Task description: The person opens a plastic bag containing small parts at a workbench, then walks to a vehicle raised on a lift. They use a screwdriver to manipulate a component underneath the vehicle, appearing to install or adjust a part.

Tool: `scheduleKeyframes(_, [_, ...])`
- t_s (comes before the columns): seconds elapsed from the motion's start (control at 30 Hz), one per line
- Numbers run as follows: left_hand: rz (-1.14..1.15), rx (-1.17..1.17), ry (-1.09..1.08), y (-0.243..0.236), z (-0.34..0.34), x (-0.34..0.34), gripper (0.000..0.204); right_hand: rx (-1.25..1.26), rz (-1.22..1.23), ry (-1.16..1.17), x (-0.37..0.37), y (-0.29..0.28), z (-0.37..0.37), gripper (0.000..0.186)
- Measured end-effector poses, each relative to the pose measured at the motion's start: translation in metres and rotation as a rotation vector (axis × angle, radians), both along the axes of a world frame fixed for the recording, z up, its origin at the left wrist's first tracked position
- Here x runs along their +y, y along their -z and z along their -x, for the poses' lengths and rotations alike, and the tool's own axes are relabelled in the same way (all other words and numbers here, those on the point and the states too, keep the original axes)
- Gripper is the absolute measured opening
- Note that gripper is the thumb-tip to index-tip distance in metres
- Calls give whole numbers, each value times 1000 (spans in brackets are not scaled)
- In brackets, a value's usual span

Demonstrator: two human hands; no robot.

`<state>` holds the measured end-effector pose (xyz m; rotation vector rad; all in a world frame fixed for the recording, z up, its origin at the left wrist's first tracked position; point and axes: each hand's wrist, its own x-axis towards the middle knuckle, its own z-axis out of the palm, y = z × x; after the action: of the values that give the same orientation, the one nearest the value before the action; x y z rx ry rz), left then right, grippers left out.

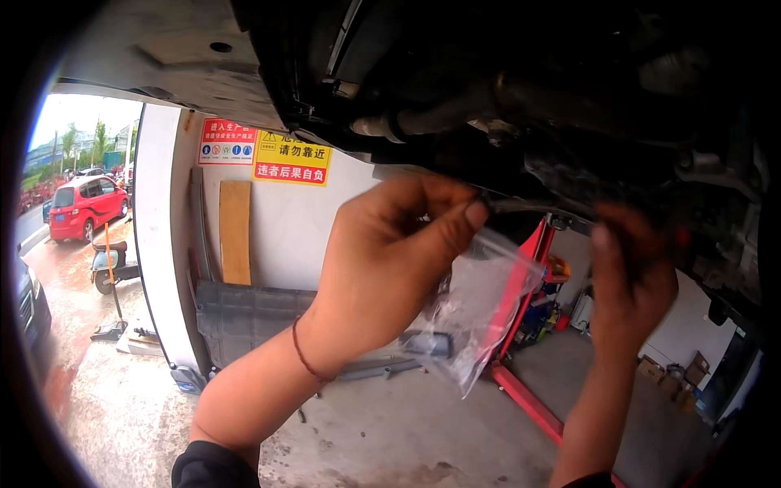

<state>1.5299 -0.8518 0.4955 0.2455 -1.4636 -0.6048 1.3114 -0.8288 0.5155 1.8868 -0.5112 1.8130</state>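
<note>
Raised in front of me, my left hand point(399, 252) is closed, thumb pressed against the forefinger over a small dark tip. A clear plastic bag point(480, 309) hangs from this hand, its contents too unclear to name. My right hand point(630, 268) is up on the right, fingers bent together and partly in shadow; what they pinch is hidden and blurred. Between the two hands runs a thin, greyish strip point(533, 205), whose ends I cannot make out. Both hands are just below the dark underside of a vehicle point(455, 114).
A red lift post point(521, 285) with a base arm stands behind the bag. Warning signs point(291, 159), a wooden board point(235, 232) and a grey panel point(252, 317) are by the wall. Boxes point(675, 378) lie at the right; a red car point(88, 207) and a scooter point(114, 264) are outside.
</note>
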Motion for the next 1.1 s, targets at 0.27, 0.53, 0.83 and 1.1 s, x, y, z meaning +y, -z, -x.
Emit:
scheduleKeyframes(0.27, [55, 163, 182, -16, 15, 4, 19, 245, 140, -122, -20, -56, -34, 15])
scheduleKeyframes(0.53, [8, 141, 179, -19, 14, 8, 20, 255, 263, 29, -9, -52, -42, 17])
scheduleKeyframes(0.83, [1, 162, 268, -19, 15, 1, 23, 320, 319, 88, -5, -54, -43, 16])
scheduleKeyframes(1.1, [-12, 180, 308, -20, 18, 2, 23, 350, 318, 107, -3, -56, -38, 15])
